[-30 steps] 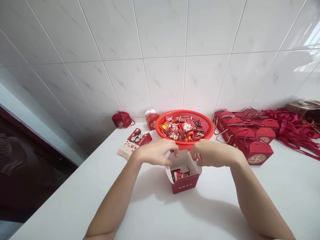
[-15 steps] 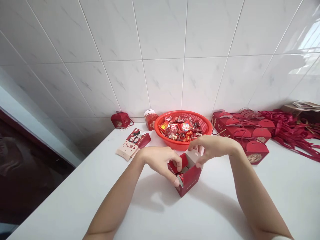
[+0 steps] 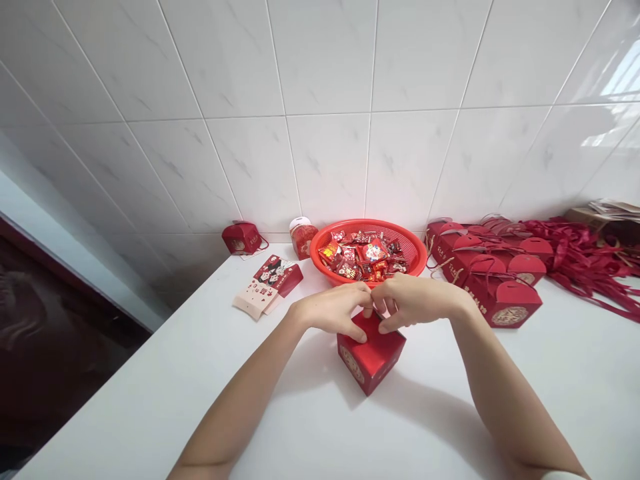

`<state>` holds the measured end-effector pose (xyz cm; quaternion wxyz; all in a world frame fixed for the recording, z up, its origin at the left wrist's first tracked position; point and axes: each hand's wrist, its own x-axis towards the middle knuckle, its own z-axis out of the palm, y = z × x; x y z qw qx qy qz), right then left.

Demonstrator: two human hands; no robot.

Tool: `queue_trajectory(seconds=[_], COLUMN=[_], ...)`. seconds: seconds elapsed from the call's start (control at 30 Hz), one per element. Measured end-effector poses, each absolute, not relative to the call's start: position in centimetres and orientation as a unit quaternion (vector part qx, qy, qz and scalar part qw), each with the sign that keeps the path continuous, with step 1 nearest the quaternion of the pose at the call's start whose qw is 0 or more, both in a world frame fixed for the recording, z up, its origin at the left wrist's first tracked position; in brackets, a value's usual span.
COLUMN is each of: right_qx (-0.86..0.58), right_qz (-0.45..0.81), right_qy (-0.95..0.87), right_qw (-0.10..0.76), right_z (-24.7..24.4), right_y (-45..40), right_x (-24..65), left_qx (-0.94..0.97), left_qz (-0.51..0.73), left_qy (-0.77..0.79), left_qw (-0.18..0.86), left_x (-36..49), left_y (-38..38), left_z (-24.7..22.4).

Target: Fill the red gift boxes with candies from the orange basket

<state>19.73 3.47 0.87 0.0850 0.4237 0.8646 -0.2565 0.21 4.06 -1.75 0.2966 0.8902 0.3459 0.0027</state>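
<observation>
A small red box [image 3: 373, 357] with gold print on its side stands on the white table in front of me, its top flaps folded down. My left hand [image 3: 340, 311] rests at the box's back left edge, thumb on the top and fingers curled over the rear. From the right, my right hand [image 3: 410, 303] grips the rear of the top, with its thumb on the lid and its fingers bent beside my left fingertips. Just behind both hands sits a red plastic basket [image 3: 418, 252] full of wrapped sweets [image 3: 356, 257].
Several filled-out red boxes [image 3: 507, 300] stand at the right, with red ribbons [image 3: 580, 260] beyond them. Flat printed cartons [image 3: 257, 297] lie left of the basket. A small red box [image 3: 241, 238] and a round-topped box [image 3: 302, 238] stand near the tiled wall.
The box was open at the top with its contents showing; its flaps are now folded over. Both hands have come together at its rear edge.
</observation>
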Motion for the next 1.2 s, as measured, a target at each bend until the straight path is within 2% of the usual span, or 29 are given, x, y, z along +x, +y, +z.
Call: queue_trajectory(seconds=[0.1,0.2,0.37,0.6,0.73,1.0,1.2], right_qx=[0.386,0.369,0.389,0.451,0.48,0.541,0.548], right_qz=[-0.275,-0.271,-0.231,-0.209,-0.182,-0.091,-0.128], right_qy=[0.875,0.883,0.886,0.865,0.856,0.836,0.827], right_qw=[0.098,0.104,0.099,0.061,0.058,0.012,-0.01], right_z=[0.9,0.5,0.5,1.0,-0.4,-3.4,-3.3], right_y=[3.3,3.3,3.3,2.2,1.8,-0.2,-0.8], right_x=[20.1,20.0,19.8,19.4,17.7,14.9,17.5], left_qx=[0.89,0.883,0.881,0.857,0.861,0.859,0.872], left_qz=[0.015,0.012,-0.004,-0.036,-0.017,-0.051,-0.07], left_qy=[0.27,0.265,0.32,0.458,0.465,0.418,0.349], left_qw=[0.367,0.387,0.348,0.232,0.204,0.292,0.337], left_x=[0.2,0.1,-0.1,0.0,0.5,-0.3,-0.4], left_y=[4.8,5.3,5.3,4.4,3.8,4.1,3.5], left_z=[-2.3,-2.7,-2.8,-2.3,-2.2,-1.9,-0.9])
